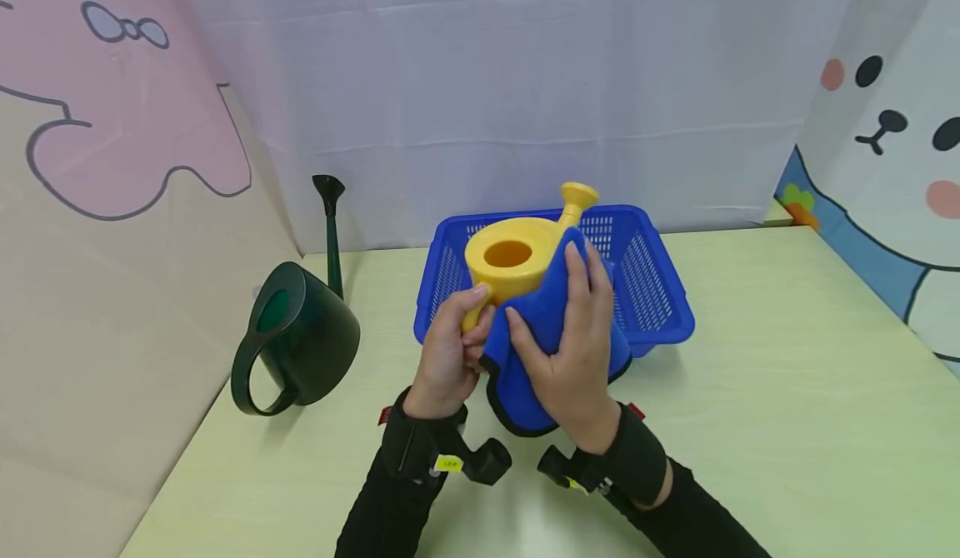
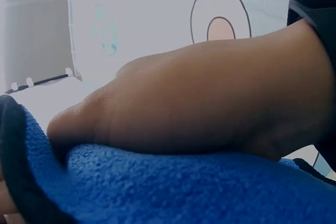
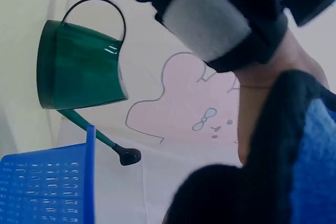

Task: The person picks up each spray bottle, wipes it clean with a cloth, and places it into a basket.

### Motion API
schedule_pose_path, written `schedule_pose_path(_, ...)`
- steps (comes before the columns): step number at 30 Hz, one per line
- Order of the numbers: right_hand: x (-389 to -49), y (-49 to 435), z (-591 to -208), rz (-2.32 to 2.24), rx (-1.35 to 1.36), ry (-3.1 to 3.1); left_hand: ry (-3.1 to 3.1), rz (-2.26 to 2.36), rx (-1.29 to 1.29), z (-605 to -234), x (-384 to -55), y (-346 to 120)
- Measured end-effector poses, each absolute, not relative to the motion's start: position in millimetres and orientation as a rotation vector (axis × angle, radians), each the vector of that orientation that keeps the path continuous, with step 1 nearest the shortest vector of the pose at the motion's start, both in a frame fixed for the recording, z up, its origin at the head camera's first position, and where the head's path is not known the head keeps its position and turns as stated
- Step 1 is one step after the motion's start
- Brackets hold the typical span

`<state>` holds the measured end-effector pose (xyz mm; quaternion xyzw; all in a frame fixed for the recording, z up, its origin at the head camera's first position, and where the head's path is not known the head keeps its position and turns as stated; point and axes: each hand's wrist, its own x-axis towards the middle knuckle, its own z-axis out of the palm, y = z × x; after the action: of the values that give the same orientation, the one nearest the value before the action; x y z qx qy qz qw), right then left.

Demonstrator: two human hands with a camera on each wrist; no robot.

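Note:
A yellow watering can (image 1: pixel 517 246) is held up over the front of a blue basket (image 1: pixel 660 291), its spout pointing away to the right. My left hand (image 1: pixel 452 350) grips its handle, thumb on top and fingers curled underneath. Spread over the can's right side is a blue cloth (image 1: pixel 528 375) with black edging. My right hand (image 1: pixel 573 350) lies on that cloth with fingers extended, pressing it against the can. In the left wrist view the cloth (image 2: pixel 173 187) fills the lower part, with the right hand (image 2: pixel 184 98) resting along it.
To the left on the pale table (image 1: pixel 787 375) stands a dark green watering can (image 1: pixel 315 350), its long spout rising toward the back. A white curtain (image 1: pixel 525 83) hangs behind the table, and printed cloth panels (image 1: pixel 150 291) close off both sides.

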<state>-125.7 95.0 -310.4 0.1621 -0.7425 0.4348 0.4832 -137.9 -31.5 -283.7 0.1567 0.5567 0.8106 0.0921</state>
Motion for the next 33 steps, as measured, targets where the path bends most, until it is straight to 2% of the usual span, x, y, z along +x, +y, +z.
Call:
schedule_pose_path(5, -126, 95, -310, 1.014, 0.406, -1.807, 1.665, 2.403, 0.466, -285, -139, -31)
schedule_pose_path(11, -129, 102, -307, 1.174, 0.389, -1.807, 1.598, 2.362, 0.476, -283, -137, -31)
schedule_pose_path(19, -127, 115, -299, 1.546, 0.327, -1.807, 1.467, 2.313, 0.75, -286, -139, -33)
schedule_pose_path(25, -131, 122, -296, 1.737, 0.242, -1.796, 1.457, 2.309, 0.824, -288, -140, -34)
schedule_pose_path(29, -132, 123, -295, 1.747, 0.186, -1.787, 1.457, 2.311, 0.838, -288, -139, -34)
schedule_pose_path(33, -129, 116, -299, 1.577, 0.253, -1.735, 1.459, 2.321, 0.808, -288, -138, -34)
